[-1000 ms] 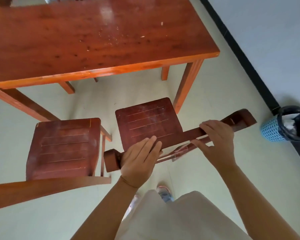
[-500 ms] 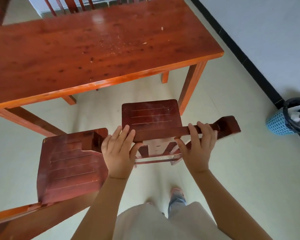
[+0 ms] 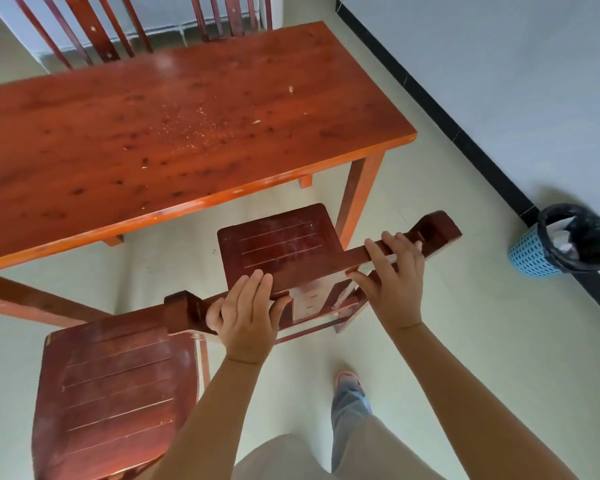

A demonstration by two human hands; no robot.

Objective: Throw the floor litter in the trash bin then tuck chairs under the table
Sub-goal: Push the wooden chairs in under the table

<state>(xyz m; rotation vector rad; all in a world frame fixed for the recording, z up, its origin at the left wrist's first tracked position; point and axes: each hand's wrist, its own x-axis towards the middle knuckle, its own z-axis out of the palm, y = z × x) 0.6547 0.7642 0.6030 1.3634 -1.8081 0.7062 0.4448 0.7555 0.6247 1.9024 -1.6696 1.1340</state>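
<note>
Both hands hold the top rail of a wooden chair at the near edge of the table.

Nearest the table's near-left leg stands a second chair [image 3: 115, 393], seat up, just left of the held one and well short of the tabletop. The left hand [image 3: 248, 315] grips the rail of the held chair [image 3: 281, 247], fingers over the top and thumb wrapped underneath; the right hand [image 3: 394, 271] grips the same rail further along, fingers curled over it, thumb below. That chair's seat points at the table [image 3: 174, 133], its front edge just short of the table's near edge, beside the near-right leg. Right of the table, against the wall, sits the trash bin [image 3: 530, 254], black-lined, with crumpled paper inside. Beyond the table's far edge rise two more chair backs [image 3: 94, 32].
</note>
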